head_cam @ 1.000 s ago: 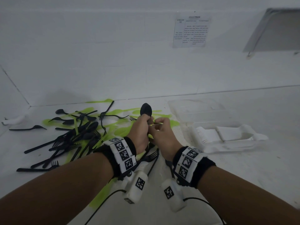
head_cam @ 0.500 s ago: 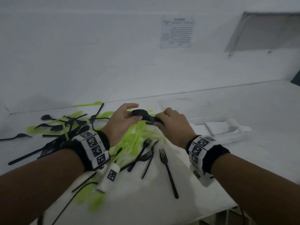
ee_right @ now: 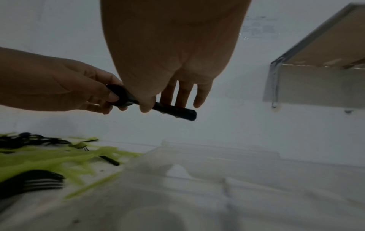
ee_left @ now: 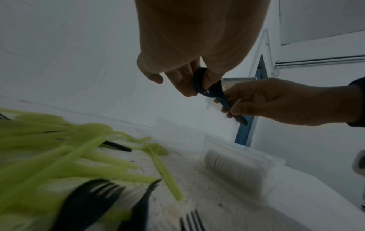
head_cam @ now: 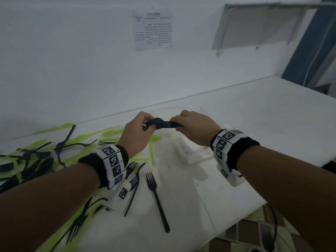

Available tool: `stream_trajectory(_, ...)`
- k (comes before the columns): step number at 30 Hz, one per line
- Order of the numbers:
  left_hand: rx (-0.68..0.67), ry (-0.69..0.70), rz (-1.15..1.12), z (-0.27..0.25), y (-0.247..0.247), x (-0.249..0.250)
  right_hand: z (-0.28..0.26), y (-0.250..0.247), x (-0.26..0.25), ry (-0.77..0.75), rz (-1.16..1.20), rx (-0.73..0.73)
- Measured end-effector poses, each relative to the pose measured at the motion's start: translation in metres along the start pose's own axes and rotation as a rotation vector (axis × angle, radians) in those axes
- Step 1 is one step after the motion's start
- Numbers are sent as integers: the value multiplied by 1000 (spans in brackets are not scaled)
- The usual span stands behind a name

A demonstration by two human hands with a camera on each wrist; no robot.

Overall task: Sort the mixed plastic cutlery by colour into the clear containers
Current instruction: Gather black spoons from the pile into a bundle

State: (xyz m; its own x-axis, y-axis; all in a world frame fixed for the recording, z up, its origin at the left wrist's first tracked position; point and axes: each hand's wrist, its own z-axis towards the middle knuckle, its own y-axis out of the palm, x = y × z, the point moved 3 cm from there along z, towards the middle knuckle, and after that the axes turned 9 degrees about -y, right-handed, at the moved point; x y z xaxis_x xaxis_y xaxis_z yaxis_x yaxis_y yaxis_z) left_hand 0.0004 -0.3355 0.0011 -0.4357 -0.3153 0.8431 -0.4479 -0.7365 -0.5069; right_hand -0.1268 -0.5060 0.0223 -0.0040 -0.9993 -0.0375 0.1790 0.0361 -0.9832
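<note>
Black spoon (head_cam: pixel 161 123) held in the air at frame centre, above the desk (head_cam: pixel 254 113). Left hand (head_cam: pixel 139 132) fingers pinch its bowl; right hand (head_cam: pixel 195 127) fingers grip the handle. Clear containers (head_cam: pixel 189 151) below, right of the green cutlery (head_cam: pixel 81 140) and black forks (head_cam: pixel 154 191).

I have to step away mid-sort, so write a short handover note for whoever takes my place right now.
Left hand pinches the bowl end of the black spoons; right hand grips their handles, above the clear containers.
Done: white cutlery lies in one container.
Left: the held spoons, the black forks near the table edge, and the mixed green cutlery and black pile on the left.
</note>
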Motion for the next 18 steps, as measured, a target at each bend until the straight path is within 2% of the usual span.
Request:
stream_trajectory(4,19,-49,60,34,28,7,15,-3,51,-20,-12,-48)
stream_trajectory(6,10,-49,186,52,42,13,25,-3,78,-31,10,-79)
stream_trajectory(10,68,155,627,87,63,27,48,1,128,-85,35,-147)
stream_trajectory(11,75,168,702,96,66,29,55,2,138,-105,33,-159)
stream_trajectory(18,33,27,874,134,80,22,109,12,171,-215,6,-289)
